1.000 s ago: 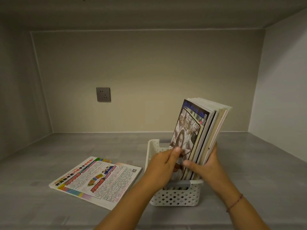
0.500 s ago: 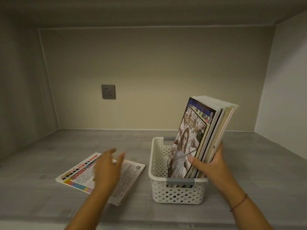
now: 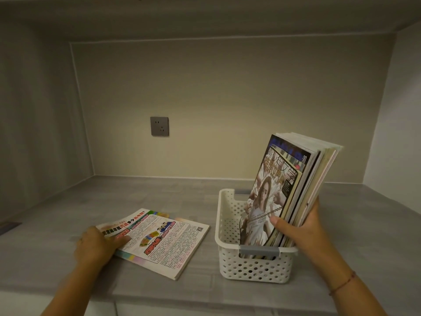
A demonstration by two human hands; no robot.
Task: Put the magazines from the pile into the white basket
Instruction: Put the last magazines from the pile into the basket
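A white perforated basket stands on the grey shelf at the right. Several magazines stand upright in it, leaning to the right, and my right hand grips this bundle with the thumb across the front cover. To the left lies a small pile of magazines flat on the shelf, its top cover colourful with printed text. My left hand holds the pile's near left corner, thumb on the top cover and fingers at its edge.
The grey shelf sits in a recess with walls at the left, back and right and a ceiling above. A grey power socket is on the back wall. The shelf's front edge runs just below my forearms.
My left hand left the magazines in the basket, swung left and came down on the flat pile's corner. My right hand kept its hold on the upright bundle.
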